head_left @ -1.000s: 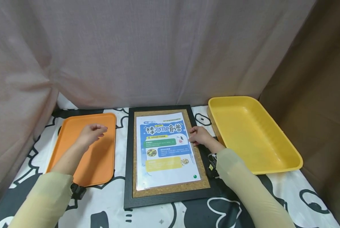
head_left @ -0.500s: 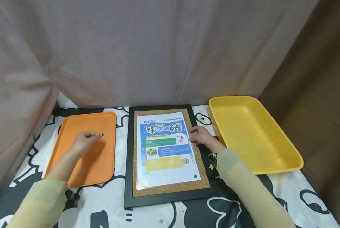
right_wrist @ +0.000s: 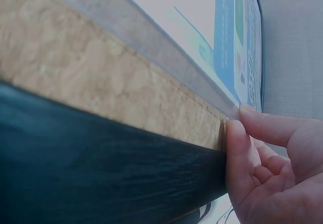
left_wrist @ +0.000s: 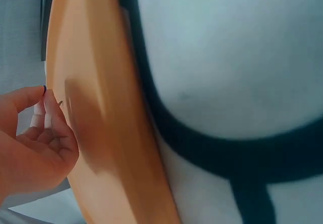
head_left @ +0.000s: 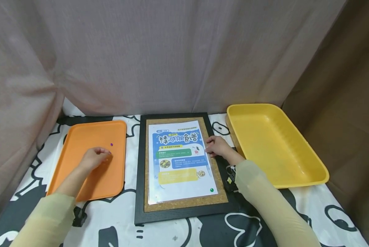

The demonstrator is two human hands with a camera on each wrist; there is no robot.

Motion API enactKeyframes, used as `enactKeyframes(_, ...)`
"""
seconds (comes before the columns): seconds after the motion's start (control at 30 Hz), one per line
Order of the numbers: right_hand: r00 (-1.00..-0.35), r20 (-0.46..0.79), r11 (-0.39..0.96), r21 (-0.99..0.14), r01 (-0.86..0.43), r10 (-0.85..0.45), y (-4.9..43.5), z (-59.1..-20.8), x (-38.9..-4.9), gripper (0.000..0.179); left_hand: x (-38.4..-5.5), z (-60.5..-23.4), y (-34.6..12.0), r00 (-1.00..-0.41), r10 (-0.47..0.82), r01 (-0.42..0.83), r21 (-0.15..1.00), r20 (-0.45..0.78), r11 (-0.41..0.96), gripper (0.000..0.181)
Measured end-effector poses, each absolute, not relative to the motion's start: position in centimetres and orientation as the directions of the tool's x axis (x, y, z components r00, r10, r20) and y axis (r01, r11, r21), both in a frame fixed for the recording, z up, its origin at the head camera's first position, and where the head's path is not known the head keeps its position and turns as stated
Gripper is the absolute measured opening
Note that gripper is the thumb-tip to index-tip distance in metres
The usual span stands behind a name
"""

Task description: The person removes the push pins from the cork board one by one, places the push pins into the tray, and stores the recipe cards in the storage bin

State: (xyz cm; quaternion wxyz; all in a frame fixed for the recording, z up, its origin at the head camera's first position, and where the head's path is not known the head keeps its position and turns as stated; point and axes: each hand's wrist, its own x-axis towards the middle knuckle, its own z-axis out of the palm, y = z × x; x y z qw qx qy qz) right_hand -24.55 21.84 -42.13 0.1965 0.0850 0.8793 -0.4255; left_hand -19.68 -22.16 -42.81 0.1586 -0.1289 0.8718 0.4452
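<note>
My left hand (head_left: 95, 158) is low over the orange tray (head_left: 116, 175), thumb and forefinger together. A small dark-blue pushpin (left_wrist: 44, 90) shows pinched between those fingertips in the left wrist view. Just beyond them on the tray lies a purple pushpin (head_left: 111, 144). My right hand (head_left: 217, 146) pinches the right edge of a laminated poster sheet (head_left: 184, 193), thumb on its clear margin in the right wrist view. The sheet lies on a cork board (head_left: 162, 207) with a black frame (head_left: 172, 216). A green pushpin (head_left: 211, 190) sits in the sheet's lower right corner.
Right of the board stands a deep yellow tub (head_left: 264, 147), its near left side close to my right forearm. A black-and-white patterned cloth (head_left: 165, 235) covers the table. Grey curtains (head_left: 172, 58) hang behind, and a brown one (head_left: 348, 113) on the right.
My left hand has moved down and toward me over the tray, its fingertips now together, and the purple pushpin has come into sight beyond them. My right hand stays at the sheet's edge.
</note>
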Motion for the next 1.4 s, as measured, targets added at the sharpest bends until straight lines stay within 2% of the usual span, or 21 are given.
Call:
enactKeyframes(0.97, -0.907, -0.421, 0.642, -0.700, 0.314, -0.017, 21.6, -42.1, -24.5, 0.042, -19.5, -43.4, -21.7, -0.923, -0.097, -0.345, 0.691, -0.371, 0.635, 0.025)
enactKeyframes(1.2, -0.903, -0.428, 0.639, -0.701, 0.317, -0.021, 21.8, -42.0, -24.5, 0.042, -20.1, -42.3, -21.4, -0.951, -0.057, -0.271, 0.734, -0.303, 0.623, 0.029)
enactKeyframes(1.4, -0.905, -0.423, 0.629, -0.716, 0.301, -0.048, 21.9, -42.0, -24.6, 0.043, -20.5, -40.6, -19.0, -0.977, 0.045, -0.141, 0.790, -0.209, 0.596, 0.028)
